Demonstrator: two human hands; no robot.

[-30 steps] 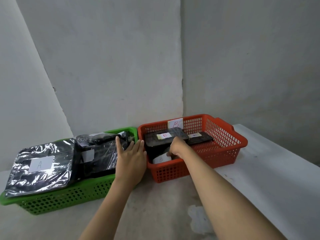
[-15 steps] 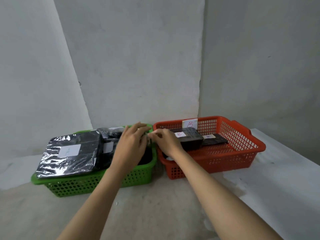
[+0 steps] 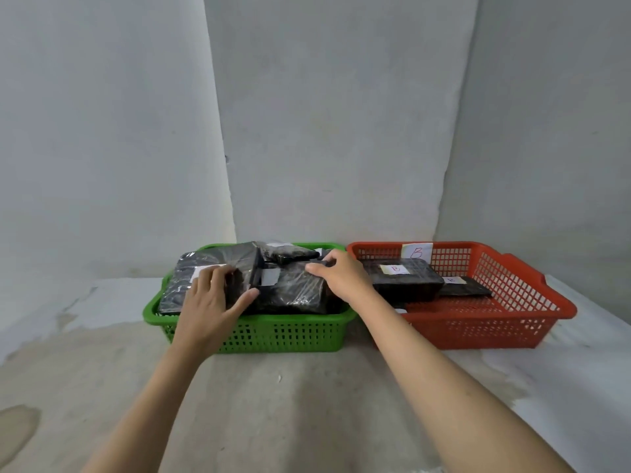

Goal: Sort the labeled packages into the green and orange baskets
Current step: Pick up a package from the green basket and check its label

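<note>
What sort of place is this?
Probably a bare storeroom or makeshift sorting corner: plain grey walls, a rough concrete ledge, and a green basket and orange basket holding labelled black packages.

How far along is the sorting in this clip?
Nearly done, it seems: black packages fill the green basket, and two B-labelled ones lie in the orange basket. Left hand and right hand rest on the green basket's packages. None shows outside.

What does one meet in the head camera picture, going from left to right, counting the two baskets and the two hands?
Green basket → left hand → right hand → orange basket.
</note>
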